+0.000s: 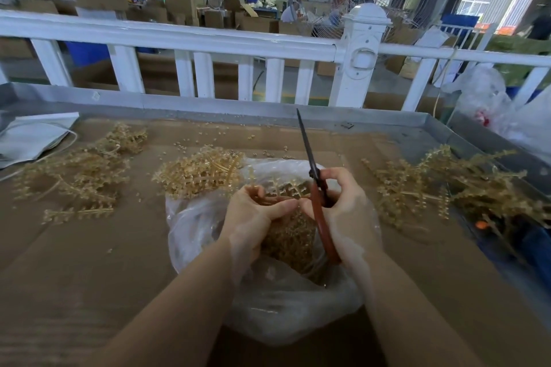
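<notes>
**Left hand**: fingers curled, pinching one end of a small amber translucent plastic sprig studded with tiny nubs.

**Right hand**: wrapped round the red handles of a pair of long dark-bladed scissors, its fingertips meeting the same sprig. The blades lie together and point up and away from me, clear of the work.

**Sprig, position**: between my two hands, directly over the mouth of a crumpled clear plastic bag.

**Bag, contents**: a heap of small tan snipped-off bits.

**Stock**: one pile of amber sprigs just beyond the bag, a second pile to my left, a third pile to my right. Stray bits are scattered on the brown cardboard sheet lining the grey metal tray.

**Beyond**: a white railing.

**Step, as I judge it**: I am setting the sprig in my grip between cuts, and no cut is under way.

**Next move calls for**: tipping the blades down, opening them and closing them on the sprig, with the sprig kept over the bag mouth so the cuttings fall in.
</notes>
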Motion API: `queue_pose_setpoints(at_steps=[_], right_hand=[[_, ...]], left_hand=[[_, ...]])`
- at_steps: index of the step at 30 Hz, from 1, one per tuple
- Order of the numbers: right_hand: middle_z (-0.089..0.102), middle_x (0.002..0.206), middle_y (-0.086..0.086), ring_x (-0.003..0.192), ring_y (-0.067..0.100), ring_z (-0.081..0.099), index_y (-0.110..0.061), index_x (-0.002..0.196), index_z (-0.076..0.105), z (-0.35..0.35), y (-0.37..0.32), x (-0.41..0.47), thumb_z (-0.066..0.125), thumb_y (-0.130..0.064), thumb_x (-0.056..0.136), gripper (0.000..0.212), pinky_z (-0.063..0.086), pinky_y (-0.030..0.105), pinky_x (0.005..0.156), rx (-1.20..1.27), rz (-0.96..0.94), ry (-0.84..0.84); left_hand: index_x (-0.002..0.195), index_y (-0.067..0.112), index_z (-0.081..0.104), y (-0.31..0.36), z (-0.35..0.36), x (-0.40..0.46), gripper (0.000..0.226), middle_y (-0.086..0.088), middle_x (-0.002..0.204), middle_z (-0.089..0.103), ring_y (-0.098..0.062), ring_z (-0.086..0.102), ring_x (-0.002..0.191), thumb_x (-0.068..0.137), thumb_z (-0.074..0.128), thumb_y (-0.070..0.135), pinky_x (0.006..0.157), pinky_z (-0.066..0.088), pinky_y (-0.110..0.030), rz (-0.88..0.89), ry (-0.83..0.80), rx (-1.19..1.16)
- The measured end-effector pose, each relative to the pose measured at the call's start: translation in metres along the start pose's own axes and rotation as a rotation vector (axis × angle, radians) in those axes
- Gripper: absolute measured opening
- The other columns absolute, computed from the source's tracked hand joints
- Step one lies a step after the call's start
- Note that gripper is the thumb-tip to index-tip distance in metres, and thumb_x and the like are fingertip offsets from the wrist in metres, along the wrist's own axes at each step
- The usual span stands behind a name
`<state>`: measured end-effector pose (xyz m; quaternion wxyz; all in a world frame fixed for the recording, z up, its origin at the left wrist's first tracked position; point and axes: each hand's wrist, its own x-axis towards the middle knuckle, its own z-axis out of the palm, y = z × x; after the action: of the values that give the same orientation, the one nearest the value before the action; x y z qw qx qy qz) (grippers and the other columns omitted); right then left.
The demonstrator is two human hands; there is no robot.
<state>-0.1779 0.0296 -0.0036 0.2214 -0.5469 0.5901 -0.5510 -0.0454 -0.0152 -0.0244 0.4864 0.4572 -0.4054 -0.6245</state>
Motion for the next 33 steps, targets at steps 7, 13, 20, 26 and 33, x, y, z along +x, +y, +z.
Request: queue_pose_setpoints(at_steps=[7, 13, 20, 26, 33], right_hand=[[0.046, 0.076, -0.03, 0.078, -0.033, 0.043, -0.03, 0.094, 0.051, -0.002, 0.008, -0.018, 0.079, -0.033, 0.075, 0.034, 0.031, -0.007, 0.064, -0.272, -0.11, 0.033], [0.05, 0.084, -0.028, 0.074, -0.011, 0.049, -0.041, 0.101, 0.041, -0.003, 0.013, -0.028, 0.067, -0.055, 0.078, 0.038, 0.036, 0.001, 0.063, -0.474, -0.116, -0.092], [0.06, 0.094, -0.015, 0.085, 0.005, 0.058, -0.037, 0.102, 0.046, -0.014, 0.008, -0.037, 0.061, -0.061, 0.078, 0.037, 0.048, 0.023, 0.073, -0.573, -0.122, -0.198], [0.058, 0.093, -0.011, 0.087, 0.009, 0.055, -0.035, 0.102, 0.044, -0.017, 0.005, -0.039, 0.055, -0.064, 0.079, 0.038, 0.045, 0.027, 0.074, -0.644, -0.098, -0.242], [0.056, 0.091, -0.013, 0.086, 0.008, 0.053, -0.036, 0.1, 0.044, -0.019, 0.003, -0.041, 0.055, -0.065, 0.077, 0.039, 0.041, 0.026, 0.071, -0.658, -0.089, -0.254]], left_hand=[[0.079, 0.015, 0.039, -0.002, -0.003, 0.003, 0.045, -0.005, 0.066, 0.065, -0.016, 0.068, 0.061, 0.064, 0.074, -0.009, 0.053, 0.055, -0.024, 0.041, 0.108, -0.413], [0.083, 0.014, 0.035, -0.004, -0.003, 0.003, 0.047, -0.008, 0.078, 0.057, -0.019, 0.063, 0.07, 0.071, 0.066, -0.019, 0.062, 0.059, -0.027, 0.079, 0.118, -0.502], [0.084, 0.016, 0.032, -0.003, -0.003, 0.006, 0.047, -0.006, 0.074, 0.05, -0.019, 0.059, 0.071, 0.075, 0.059, -0.022, 0.063, 0.059, -0.027, 0.097, 0.118, -0.627], [0.091, 0.014, 0.032, 0.0, -0.002, 0.006, 0.045, -0.006, 0.073, 0.049, -0.017, 0.058, 0.071, 0.079, 0.056, -0.022, 0.066, 0.059, -0.028, 0.092, 0.094, -0.68], [0.094, 0.011, 0.033, 0.004, 0.0, 0.007, 0.044, -0.006, 0.075, 0.048, -0.013, 0.059, 0.061, 0.078, 0.052, -0.026, 0.059, 0.058, -0.027, 0.096, 0.088, -0.683]])
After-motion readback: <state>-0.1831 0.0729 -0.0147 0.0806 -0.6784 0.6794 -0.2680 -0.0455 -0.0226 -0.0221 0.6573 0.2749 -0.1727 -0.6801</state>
